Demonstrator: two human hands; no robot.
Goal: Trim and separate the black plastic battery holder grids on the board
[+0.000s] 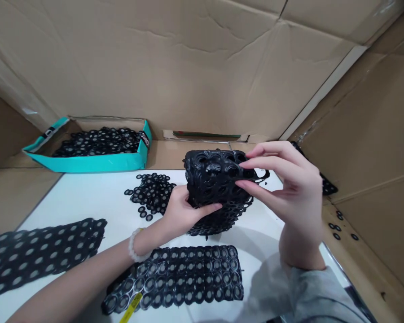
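Note:
My left hand [185, 211] grips a thick bundle of black rubber sheet [218, 179] from its lower left, with the thumb across the front. The sheet is studded with round ring shapes and holes, and it is held up above the table. At its right side my right hand [286, 188] has its thumb and fingertips bent in against the bundle, pinching at its face. A torn loop sticks out behind those fingers. Below lies a flat black molded sheet of rings [191, 278]. Behind my left hand is a pile of loose black rings [151, 193].
A teal-edged box [97, 162] full of black rings stands at the back left. Another ringed sheet [40, 255] lies at left. A yellow strip [131, 309] is at the front. Cardboard walls [188, 67] surround the white table [70, 193]. Loose rings [336, 226] lie off its right edge.

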